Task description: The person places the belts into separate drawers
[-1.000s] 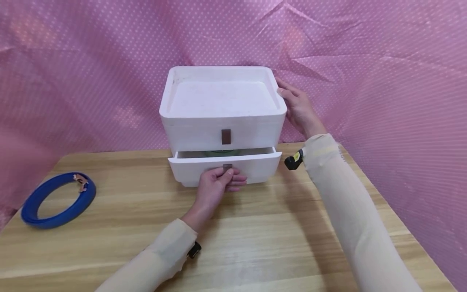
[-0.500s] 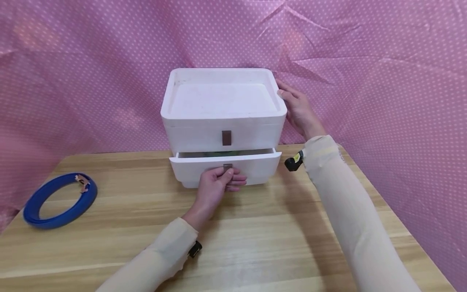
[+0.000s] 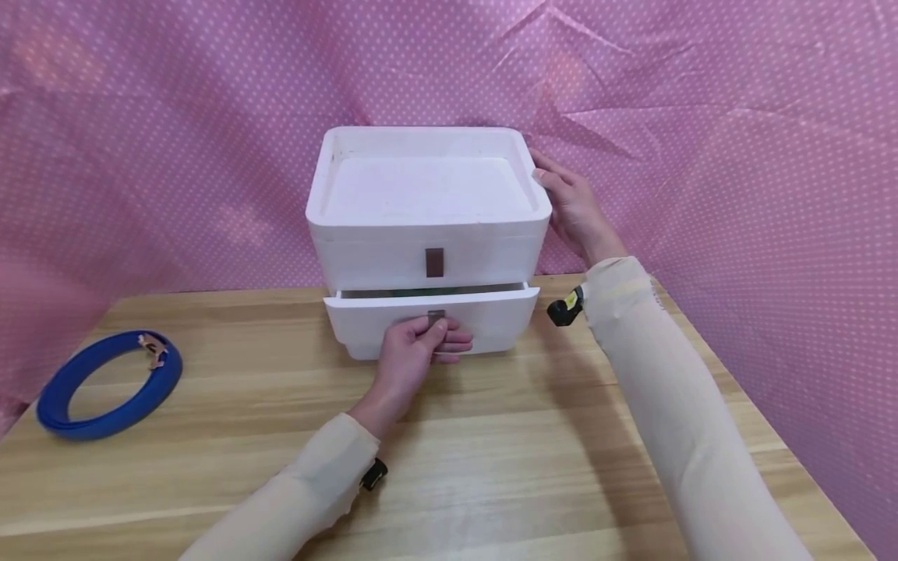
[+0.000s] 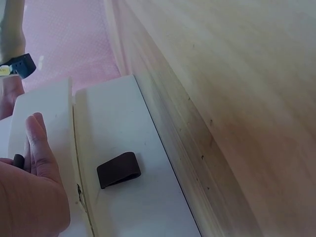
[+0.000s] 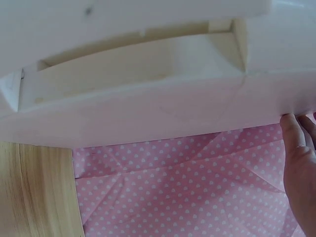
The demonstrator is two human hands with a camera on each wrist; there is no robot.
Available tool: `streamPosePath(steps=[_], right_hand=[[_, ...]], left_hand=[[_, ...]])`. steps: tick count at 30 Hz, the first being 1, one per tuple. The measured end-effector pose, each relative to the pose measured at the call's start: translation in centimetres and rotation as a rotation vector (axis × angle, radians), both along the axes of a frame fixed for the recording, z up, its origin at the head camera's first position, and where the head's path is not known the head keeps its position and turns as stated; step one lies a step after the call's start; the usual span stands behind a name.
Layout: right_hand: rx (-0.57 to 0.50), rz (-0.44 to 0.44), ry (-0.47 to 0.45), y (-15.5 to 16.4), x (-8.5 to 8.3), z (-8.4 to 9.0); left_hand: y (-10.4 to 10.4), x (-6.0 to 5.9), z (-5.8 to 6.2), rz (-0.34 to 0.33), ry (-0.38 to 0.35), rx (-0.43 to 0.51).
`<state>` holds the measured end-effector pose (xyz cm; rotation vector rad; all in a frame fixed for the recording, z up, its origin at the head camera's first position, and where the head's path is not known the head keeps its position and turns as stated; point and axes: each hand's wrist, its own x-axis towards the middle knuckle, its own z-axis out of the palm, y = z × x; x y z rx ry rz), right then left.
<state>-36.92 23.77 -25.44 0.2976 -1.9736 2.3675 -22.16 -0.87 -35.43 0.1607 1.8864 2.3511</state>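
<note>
I noted my left hand (image 3: 412,347) pinching the brown strap tab (image 3: 436,315) of the white lower drawer (image 3: 494,318). That drawer stood partly out from the white, round-cornered two-drawer cabinet (image 3: 429,191), which sat on the light wood-grain table (image 3: 505,452). My right hand (image 3: 577,209) rested, fingers extended, against the cabinet's right side. The coiled blue belt (image 3: 165,374), with copper-coloured buckle (image 3: 153,349), lay well apart to the left.
</note>
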Motion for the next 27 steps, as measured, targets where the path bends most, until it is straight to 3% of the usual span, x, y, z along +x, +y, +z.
streamPosePath(steps=[9, 27], right_hand=[[0.015, -0.01, 0.001, 0.03, 0.08, -0.03], [-0.021, -0.003, 0.023, -0.1, 0.02, -0.05]], left_hand=[[0.56, 0.08, 0.29, 0.038, -0.06, 0.048], [1.01, 0.07, 0.57, 0.09, -0.081, 0.041]])
